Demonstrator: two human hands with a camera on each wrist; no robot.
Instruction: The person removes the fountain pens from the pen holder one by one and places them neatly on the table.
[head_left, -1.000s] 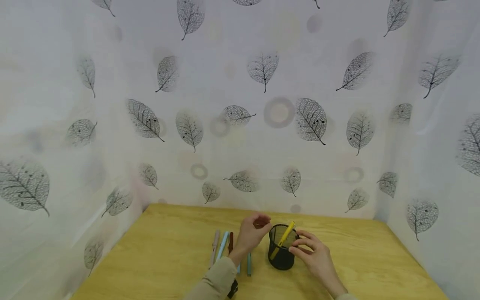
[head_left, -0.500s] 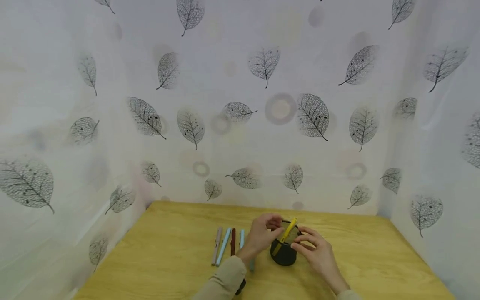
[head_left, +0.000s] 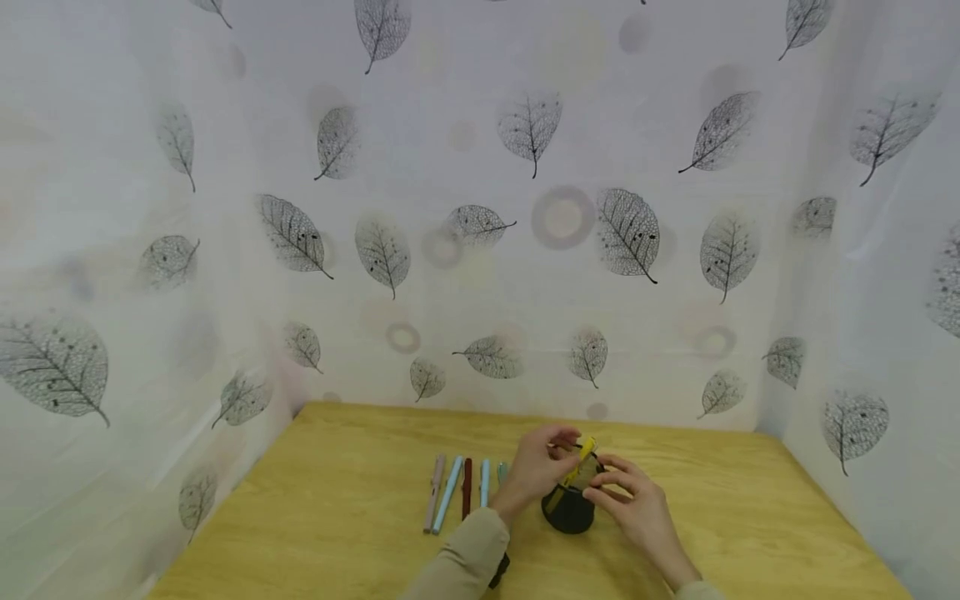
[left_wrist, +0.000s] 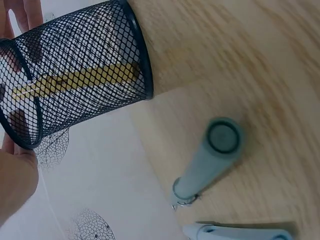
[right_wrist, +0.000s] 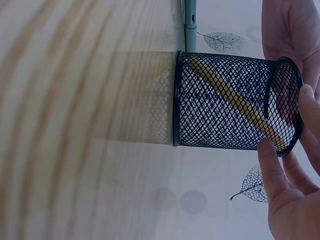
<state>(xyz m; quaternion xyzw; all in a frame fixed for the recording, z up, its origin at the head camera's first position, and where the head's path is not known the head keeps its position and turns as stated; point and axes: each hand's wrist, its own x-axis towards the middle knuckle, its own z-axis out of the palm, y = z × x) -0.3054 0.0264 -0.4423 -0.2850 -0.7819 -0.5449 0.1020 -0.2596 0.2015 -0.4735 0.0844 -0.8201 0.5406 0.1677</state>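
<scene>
A black mesh pen holder [head_left: 567, 512] stands upright on the wooden table, with one yellow pen [right_wrist: 227, 94] leaning inside it. My right hand [head_left: 637, 508] holds the holder's right rim between thumb and fingers; in the right wrist view its index finger lies against the mesh. At the opposite side, my left hand [head_left: 536, 467] curves loosely over the left rim, its thumb close to the top of the yellow pen. In the left wrist view, the left hand [left_wrist: 15, 182] is at the rim, and the pen's upper end shows through the mesh.
Left of the holder lie several pens side by side: a pinkish-grey pen [head_left: 433, 496], a light blue pen [head_left: 447, 496], a dark red pen [head_left: 467, 483], another light blue pen [head_left: 484, 479] and a green pen [left_wrist: 212, 155]. Behind the table hangs a leaf-print curtain [head_left: 465, 292].
My left hand has moved right, from beside the holder to over its left rim near the yellow pen. The right hand and the holder stay nearly in place.
</scene>
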